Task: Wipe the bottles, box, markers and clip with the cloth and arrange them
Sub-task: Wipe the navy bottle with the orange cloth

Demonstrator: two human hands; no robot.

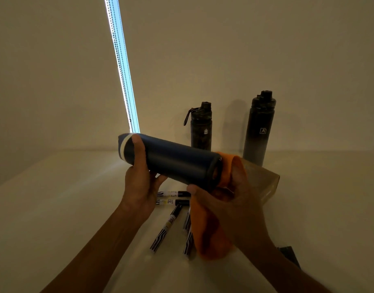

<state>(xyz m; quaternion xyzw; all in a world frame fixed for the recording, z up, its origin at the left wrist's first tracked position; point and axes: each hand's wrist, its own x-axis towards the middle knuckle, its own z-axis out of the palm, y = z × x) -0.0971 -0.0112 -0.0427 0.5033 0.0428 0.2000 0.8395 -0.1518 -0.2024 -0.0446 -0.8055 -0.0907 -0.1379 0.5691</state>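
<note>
Holding a long dark-blue bottle (173, 159) on its side up in the air, the left hand (139, 187) wraps its fingers and thumb round the end with the pale ring. The right hand (234, 199) grips a soft orange cloth (209, 235) and pushes it onto the bottle's flat bottom end. The rest of the cloth hangs down.

Under the hands is a pale flat table (55, 208). Its back edge meets the plain wall (245, 49), and a wide stretch of table top runs out to the left of the arms. A thin bright strip of window (122, 70) goes up the wall (beaded cords hang in it).

Black-and-white striped marker pens (174, 193) lie on the table right under the bottle. Two lie sideways, one slants toward the person, and more poke out from under the cloth.

Two bottles stand up straight at the back by the wall, apart from each other, both with lids on: a short dark bottle with a carry loop (201, 127) and a tall black-to-grey bottle (259, 132). A see-through plastic box (264, 182) sits just behind the right hand, in front of the tall bottle. I cannot tell what is in it. A small dark thing (287, 254) peeks out by the right arm, too hidden to name.
</note>
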